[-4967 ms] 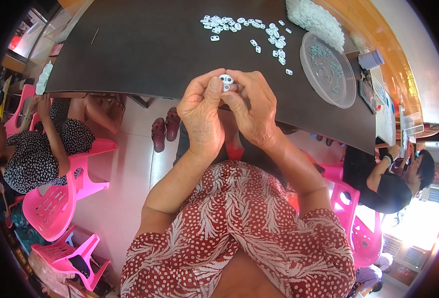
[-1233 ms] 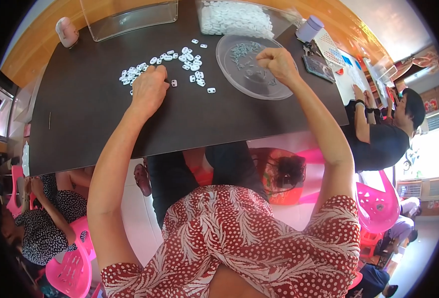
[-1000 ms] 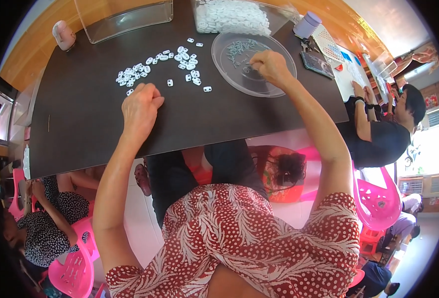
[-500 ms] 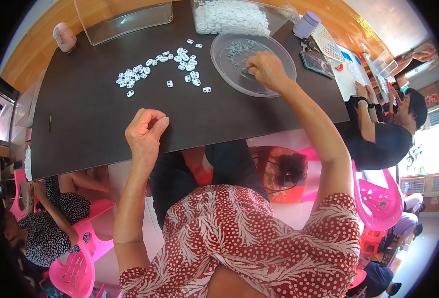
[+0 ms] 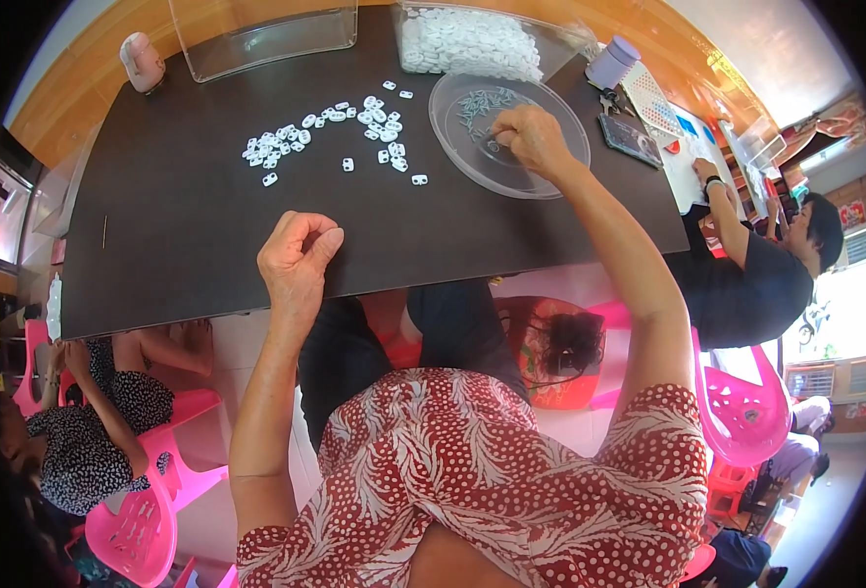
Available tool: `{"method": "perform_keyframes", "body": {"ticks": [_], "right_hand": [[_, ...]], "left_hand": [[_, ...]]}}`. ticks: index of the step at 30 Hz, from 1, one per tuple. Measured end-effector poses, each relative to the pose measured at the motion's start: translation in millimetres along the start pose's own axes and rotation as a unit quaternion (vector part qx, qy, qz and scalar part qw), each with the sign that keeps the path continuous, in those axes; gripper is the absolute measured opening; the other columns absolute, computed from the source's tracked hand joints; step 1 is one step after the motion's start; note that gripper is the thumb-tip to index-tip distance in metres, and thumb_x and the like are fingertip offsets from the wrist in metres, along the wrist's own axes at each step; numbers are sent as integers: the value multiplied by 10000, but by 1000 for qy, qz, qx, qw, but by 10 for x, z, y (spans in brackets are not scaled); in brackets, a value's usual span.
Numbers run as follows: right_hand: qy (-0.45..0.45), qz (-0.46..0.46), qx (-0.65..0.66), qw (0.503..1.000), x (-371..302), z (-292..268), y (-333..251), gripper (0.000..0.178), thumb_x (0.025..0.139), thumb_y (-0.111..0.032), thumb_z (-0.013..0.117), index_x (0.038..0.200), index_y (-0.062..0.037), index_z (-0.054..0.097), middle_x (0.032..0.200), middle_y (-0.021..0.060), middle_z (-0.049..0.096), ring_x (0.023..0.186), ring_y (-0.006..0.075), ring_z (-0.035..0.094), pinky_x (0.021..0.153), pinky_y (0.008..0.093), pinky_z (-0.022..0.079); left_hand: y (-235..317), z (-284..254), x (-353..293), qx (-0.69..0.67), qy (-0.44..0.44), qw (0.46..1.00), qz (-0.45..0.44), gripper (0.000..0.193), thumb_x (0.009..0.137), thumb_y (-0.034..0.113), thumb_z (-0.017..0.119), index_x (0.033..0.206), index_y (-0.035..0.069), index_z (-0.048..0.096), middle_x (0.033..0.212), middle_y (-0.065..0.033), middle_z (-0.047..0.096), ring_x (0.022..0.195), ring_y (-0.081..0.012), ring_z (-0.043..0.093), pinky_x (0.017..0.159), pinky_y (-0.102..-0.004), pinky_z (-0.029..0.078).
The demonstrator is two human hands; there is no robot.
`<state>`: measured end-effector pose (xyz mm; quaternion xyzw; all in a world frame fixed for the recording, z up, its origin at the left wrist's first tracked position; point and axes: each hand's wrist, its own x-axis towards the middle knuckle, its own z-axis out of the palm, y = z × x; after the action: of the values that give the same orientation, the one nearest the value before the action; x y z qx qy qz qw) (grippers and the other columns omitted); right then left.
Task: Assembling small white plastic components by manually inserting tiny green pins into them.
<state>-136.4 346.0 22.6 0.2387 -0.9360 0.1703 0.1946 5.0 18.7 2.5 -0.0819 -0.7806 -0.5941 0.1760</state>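
Over the dark table's near edge, my left hand is closed, thumb pressed to curled fingers; whatever it may hold is hidden. My right hand reaches into a round clear shallow tray, its fingers pinched together low over the tray's bottom. A heap of small grey-green screws lies just left of those fingers, and I cannot make out what they grip. Several small white two-holed plastic pieces are scattered on the table ahead of my left hand, with more pieces beside the tray.
A clear bin full of white pieces stands behind the tray. At the back left are another clear container and a pink bottle. A phone and a lilac-lidded cup sit right. People sit on both sides.
The view has shifted slightly, moving the table contents right and down. My right hand stays in the tray and my left stays closed. The person at right has shifted an arm.
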Motion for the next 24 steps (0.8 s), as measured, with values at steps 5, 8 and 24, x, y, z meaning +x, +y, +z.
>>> {"method": "perform_keyframes", "body": {"ticks": [5,8,24], "right_hand": [[-32,-22,-47,998,51,54,-7,55,677,-96,604,698,-55,632,704,153,611,733,350,588,627,451,446],[-27,-45,-59,997,94,22,-43,52,676,-98,603,693,-59,632,684,151,610,703,345,591,616,451,445],[-126,31,31,991,16,-10,-194,67,683,-118,617,703,-54,619,721,146,623,726,349,600,635,429,453]], "left_hand": [[7,-1,-10,-6,5,1000,-7,121,782,64,688,776,-13,595,738,22,492,671,-60,455,616,-194,373],[14,-1,-6,-1,14,1000,5,138,765,79,698,779,-11,594,700,-8,506,635,-87,483,592,-220,399],[-11,0,-22,-28,13,999,-18,128,793,82,688,781,-8,598,750,31,482,687,-54,450,635,-184,368]]}}
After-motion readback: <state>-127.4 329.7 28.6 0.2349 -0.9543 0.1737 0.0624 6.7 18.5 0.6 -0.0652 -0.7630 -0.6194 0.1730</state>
